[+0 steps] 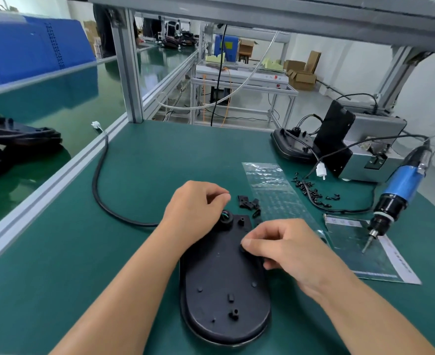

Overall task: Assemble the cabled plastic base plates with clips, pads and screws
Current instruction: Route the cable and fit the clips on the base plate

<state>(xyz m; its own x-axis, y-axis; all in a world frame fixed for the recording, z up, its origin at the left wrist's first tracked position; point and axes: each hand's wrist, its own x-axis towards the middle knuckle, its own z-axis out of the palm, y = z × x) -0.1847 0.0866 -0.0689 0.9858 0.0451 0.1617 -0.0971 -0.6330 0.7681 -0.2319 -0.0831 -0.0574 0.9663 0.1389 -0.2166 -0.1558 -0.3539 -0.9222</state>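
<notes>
Black oval base plate lies on the green tabletop, cable attached, no screws visibly driven; right hand pinches a small dark part, probably a pad, onto it, left hand curled at the grommet, contents unclear; clips and screws remain loose; printing on the sheet illegible

The base plate lies on the counter nearest the viewer. Clips sit just behind it, screws farther right, and the screwdriver hangs at the right edge.
</notes>
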